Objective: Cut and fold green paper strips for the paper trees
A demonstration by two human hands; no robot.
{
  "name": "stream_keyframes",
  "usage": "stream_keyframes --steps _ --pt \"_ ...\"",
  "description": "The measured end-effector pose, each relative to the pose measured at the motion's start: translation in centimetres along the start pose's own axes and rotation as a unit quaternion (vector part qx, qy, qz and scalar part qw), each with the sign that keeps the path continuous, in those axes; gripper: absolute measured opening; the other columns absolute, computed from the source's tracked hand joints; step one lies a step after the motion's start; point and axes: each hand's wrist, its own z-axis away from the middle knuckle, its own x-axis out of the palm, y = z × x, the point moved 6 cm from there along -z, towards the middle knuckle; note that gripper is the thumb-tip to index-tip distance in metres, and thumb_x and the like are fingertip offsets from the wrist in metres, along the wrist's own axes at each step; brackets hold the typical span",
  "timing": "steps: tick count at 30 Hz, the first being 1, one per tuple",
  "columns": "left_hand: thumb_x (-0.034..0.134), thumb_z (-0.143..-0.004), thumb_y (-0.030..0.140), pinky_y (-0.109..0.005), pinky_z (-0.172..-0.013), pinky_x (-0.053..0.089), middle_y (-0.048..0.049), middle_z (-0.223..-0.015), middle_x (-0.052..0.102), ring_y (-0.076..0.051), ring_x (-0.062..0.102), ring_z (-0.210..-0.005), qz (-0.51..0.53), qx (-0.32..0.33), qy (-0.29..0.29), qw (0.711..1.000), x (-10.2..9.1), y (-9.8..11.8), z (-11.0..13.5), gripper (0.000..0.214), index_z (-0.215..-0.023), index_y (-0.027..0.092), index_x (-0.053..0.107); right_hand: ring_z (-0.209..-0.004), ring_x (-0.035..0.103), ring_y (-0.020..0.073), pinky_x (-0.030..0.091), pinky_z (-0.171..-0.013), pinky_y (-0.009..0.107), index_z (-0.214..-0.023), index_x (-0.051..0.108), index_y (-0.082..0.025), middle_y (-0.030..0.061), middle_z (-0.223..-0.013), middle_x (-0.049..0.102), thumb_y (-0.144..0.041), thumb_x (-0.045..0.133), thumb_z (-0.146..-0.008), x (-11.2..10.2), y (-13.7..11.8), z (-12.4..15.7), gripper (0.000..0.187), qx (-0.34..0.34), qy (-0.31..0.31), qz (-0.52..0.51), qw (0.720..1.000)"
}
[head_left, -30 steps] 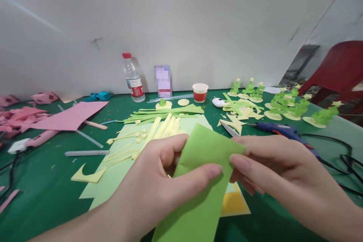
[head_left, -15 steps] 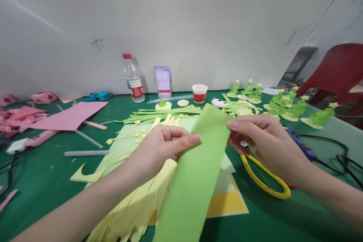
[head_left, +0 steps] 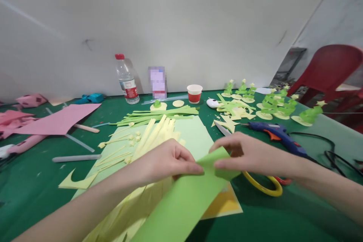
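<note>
A wide strip of bright green paper [head_left: 181,200] slants up from the lower edge of the view. My left hand [head_left: 172,160] pinches its left edge, thumb on top and fingers underneath. At the strip's far right corner, my right hand [head_left: 238,153] has thumb and fingers on the paper, which bends there. Under the strip lies a fan of pale yellow paper strips [head_left: 153,132] on a light green sheet [head_left: 195,132]. Scissors with yellow handles [head_left: 269,189] rest partly hidden beneath my right hand.
A blue glue gun [head_left: 278,134] with a black cord lies at right. Behind it stand several green paper trees [head_left: 263,111]. A paper cup [head_left: 194,93], a water bottle [head_left: 127,83] and a phone [head_left: 157,83] line the back. Pink paper [head_left: 59,119] is at left.
Both hands have come lower and nearer with the green paper. Its far end, flat before, now bends at my right hand. The scissors' blades and the glue gun show more.
</note>
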Motion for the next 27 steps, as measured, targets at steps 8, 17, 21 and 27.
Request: stream_keyframes --steps 8,17,21,27 --pt "0.068 -0.065 0.030 -0.020 -0.044 0.023 0.0078 -0.043 0.039 -0.006 0.030 -0.044 0.021 -0.014 -0.015 1.000 1.2 -1.4 0.6 0.020 -0.056 0.015 0.059 -0.051 0.043 0.0061 0.031 -0.047 0.017 -0.060 0.054 -0.013 -0.0026 -0.056 0.050 -0.035 0.069 -0.060 0.6 2.3 1.1 0.027 0.069 -0.012 -0.099 0.993" --pt "0.063 -0.068 0.027 -0.020 -0.039 0.021 0.0075 -0.043 0.040 -0.004 0.028 -0.039 -0.076 -0.018 -0.060 0.995 2.2 -0.8 0.2 0.021 -0.054 0.014 0.055 -0.073 0.054 0.0125 0.040 -0.062 0.020 -0.081 0.067 -0.015 0.0025 -0.083 0.065 -0.031 0.055 -0.075 1.6 -0.7 0.7 0.021 -0.008 -0.114 0.162 0.980" --pt "0.064 -0.067 0.030 -0.019 -0.038 0.022 0.0066 -0.045 0.041 -0.005 0.031 -0.040 -0.113 -0.015 -0.089 0.989 2.9 -0.2 -0.2 0.022 -0.055 0.014 0.056 -0.049 0.036 0.0054 0.029 -0.045 0.019 -0.072 0.070 -0.013 -0.0026 -0.056 0.051 -0.025 0.052 -0.075 3.8 -1.2 0.0 0.021 -0.038 -0.176 0.144 0.973" --pt "0.064 -0.068 0.028 -0.020 -0.036 0.020 0.0083 -0.040 0.037 -0.004 0.027 -0.037 -0.079 -0.007 -0.102 0.992 2.5 -0.1 1.1 0.024 -0.052 0.015 0.052 -0.045 0.037 0.0046 0.030 -0.043 0.017 -0.065 0.069 -0.008 -0.0023 -0.049 0.049 -0.025 0.060 -0.068 3.0 -0.1 0.4 0.019 0.005 -0.159 0.065 0.985"
